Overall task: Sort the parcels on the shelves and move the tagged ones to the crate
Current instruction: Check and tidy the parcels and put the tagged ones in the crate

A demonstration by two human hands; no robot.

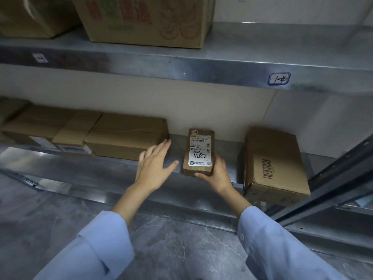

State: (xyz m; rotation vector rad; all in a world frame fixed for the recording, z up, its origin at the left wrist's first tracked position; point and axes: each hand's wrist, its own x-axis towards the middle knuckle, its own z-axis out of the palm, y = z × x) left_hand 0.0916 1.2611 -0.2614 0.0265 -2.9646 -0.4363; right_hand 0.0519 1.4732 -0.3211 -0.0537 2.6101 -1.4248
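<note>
At the front edge of the lower shelf (pixel 101 166), the right hand (pixel 217 174) grips the small labelled parcel (pixel 198 152) at its near end, the left hand (pixel 154 164) spread empty beside it; it looks light, stiff, best held across its sides

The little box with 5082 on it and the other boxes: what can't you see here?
Head view:
- Small parcel: label's fine print too small; right side covered by the right hand.
- Printed box above: top cut off by the frame, print blurred.
- Left hand: touching the brown box or not, unclear.
- Crate: not in view.
</note>
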